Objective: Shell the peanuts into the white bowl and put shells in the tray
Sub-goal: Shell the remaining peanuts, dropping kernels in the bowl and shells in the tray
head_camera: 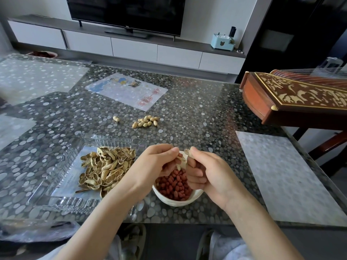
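Note:
Over the white bowl (175, 202), which holds many red-skinned kernels (174, 185), my left hand (156, 162) pinches one half of a split peanut shell (181, 158). My right hand (204, 171) pinches the other shell half (187, 152) just beside it. The clear glass tray (62, 177) stands to the left of the bowl with a heap of empty shells (106, 167) in it. A small pile of unshelled peanuts (145, 121) lies farther back on the table, with one lone peanut (116, 119) to its left.
The pebble-patterned glass table (197, 113) carries a printed sheet (127, 90) at the back and a pale mat (281, 171) on the right. A carved wooden zither (293, 98) juts over the right edge. Crumpled clear plastic (28, 231) lies at the near-left edge.

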